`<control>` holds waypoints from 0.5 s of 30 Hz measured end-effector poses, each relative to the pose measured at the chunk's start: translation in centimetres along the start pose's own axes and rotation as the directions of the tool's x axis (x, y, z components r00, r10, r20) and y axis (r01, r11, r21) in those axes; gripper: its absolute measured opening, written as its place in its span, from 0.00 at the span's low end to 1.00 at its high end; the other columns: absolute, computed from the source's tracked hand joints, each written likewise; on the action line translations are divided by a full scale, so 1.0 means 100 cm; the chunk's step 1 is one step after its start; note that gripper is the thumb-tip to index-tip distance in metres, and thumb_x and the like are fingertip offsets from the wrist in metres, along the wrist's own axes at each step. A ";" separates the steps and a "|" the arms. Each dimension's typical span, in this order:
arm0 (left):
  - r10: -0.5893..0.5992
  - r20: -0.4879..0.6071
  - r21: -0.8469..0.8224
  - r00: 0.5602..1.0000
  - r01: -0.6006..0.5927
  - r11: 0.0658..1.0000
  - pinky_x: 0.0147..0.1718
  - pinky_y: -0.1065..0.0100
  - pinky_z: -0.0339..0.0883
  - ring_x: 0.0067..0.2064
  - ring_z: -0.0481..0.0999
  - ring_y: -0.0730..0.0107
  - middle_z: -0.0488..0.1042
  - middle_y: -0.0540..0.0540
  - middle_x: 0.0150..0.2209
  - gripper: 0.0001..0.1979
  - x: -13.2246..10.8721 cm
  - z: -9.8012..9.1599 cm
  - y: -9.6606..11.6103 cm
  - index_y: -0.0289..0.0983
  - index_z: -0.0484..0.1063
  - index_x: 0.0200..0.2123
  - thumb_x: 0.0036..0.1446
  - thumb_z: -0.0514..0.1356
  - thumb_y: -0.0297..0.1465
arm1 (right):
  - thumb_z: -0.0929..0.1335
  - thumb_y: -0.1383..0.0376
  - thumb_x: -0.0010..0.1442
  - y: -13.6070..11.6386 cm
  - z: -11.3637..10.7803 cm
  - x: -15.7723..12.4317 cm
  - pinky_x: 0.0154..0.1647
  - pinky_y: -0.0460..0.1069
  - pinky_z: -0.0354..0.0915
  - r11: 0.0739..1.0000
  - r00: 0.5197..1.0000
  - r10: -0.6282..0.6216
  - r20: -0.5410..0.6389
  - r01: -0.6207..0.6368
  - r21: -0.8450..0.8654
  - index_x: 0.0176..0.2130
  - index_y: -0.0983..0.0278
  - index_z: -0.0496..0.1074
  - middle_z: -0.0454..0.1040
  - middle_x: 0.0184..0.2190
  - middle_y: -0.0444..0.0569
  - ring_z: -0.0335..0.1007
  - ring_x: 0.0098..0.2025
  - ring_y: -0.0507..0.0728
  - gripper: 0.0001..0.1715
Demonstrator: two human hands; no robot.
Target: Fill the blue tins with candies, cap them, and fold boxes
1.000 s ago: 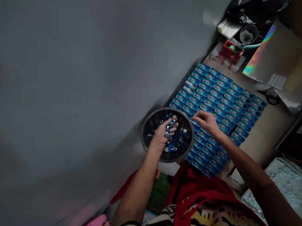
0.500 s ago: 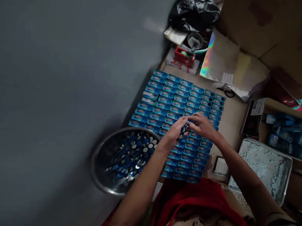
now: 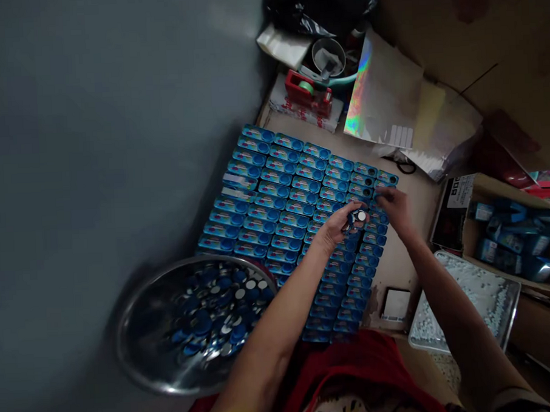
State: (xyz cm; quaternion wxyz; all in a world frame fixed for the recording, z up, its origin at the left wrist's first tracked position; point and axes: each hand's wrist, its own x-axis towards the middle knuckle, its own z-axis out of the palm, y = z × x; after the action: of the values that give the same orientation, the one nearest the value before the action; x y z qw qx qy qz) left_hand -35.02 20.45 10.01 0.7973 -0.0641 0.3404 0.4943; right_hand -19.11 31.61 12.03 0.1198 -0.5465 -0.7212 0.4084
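Note:
My left hand (image 3: pixel 339 223) is closed around several small round discs (image 3: pixel 360 215), blue and silver with white faces, above rows of blue flat cases (image 3: pixel 274 189). Just to its right, my right hand (image 3: pixel 395 205) reaches down to a case in the rightmost column, its fingertips pinched together; whatever sits between them is too small to make out. A few cases near the top right show a dark round spot. At the left, a metal bowl (image 3: pixel 141 373) holds many more blue, silver and white discs.
A metal tray (image 3: pixel 508 323) of small white pieces lies at the right, below a cardboard box (image 3: pixel 470 228) of blue packets. Behind the cases are a red tape dispenser (image 3: pixel 306 92), scissors (image 3: pixel 405 165) and a shiny holographic sheet (image 3: pixel 379 92). A grey wall (image 3: pixel 93 117) borders the left.
My right hand has parted from my left and moved right onto the rightmost column of cases. The left hand still holds the discs. The view has shifted, bringing the bowl lower left.

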 end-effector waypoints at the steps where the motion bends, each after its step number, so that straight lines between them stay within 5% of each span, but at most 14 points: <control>1: -0.006 -0.024 -0.051 1.000 0.004 0.999 0.12 0.79 0.49 0.18 0.66 0.78 0.76 0.46 0.27 0.07 0.003 -0.002 0.002 0.35 0.73 0.38 0.61 0.65 0.33 | 0.67 0.65 0.60 -0.001 -0.001 0.017 0.46 0.54 0.76 0.998 0.999 -0.016 -0.052 0.013 -0.057 0.47 0.62 0.84 0.86 0.38 0.49 0.82 0.39 0.60 0.19; 6: 0.019 -0.080 -0.240 0.997 -0.037 0.970 0.12 0.81 0.49 0.19 0.67 0.80 0.75 0.46 0.28 0.08 0.008 -0.010 0.020 0.34 0.72 0.32 0.65 0.59 0.30 | 0.67 0.70 0.59 -0.017 0.002 0.095 0.58 0.58 0.71 0.866 0.991 -0.135 0.023 0.129 -0.483 0.44 0.65 0.85 0.84 0.48 0.58 0.79 0.53 0.66 0.17; 10: 0.027 -0.080 -0.307 0.996 -0.051 0.950 0.11 0.80 0.50 0.18 0.66 0.81 0.74 0.47 0.29 0.12 0.004 -0.008 0.031 0.34 0.71 0.32 0.71 0.56 0.31 | 0.71 0.70 0.57 -0.029 0.008 0.124 0.53 0.58 0.72 0.733 0.993 0.009 0.113 0.070 -0.676 0.45 0.62 0.83 0.83 0.49 0.55 0.78 0.53 0.68 0.15; 15: 0.050 -0.046 -0.348 0.998 -0.063 0.936 0.12 0.81 0.50 0.19 0.66 0.83 0.71 0.50 0.28 0.16 0.004 -0.005 0.031 0.33 0.71 0.34 0.76 0.55 0.34 | 0.78 0.64 0.57 -0.037 0.004 0.146 0.48 0.54 0.71 0.700 0.969 0.200 0.141 -0.041 -0.713 0.46 0.61 0.80 0.83 0.46 0.53 0.78 0.51 0.65 0.15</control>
State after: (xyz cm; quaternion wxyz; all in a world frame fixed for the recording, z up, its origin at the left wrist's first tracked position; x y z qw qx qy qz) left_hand -37.74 22.09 10.19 0.7525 -0.2037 0.2635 0.5681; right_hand -27.42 44.10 10.43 -0.2012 -0.5510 -0.7932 0.1636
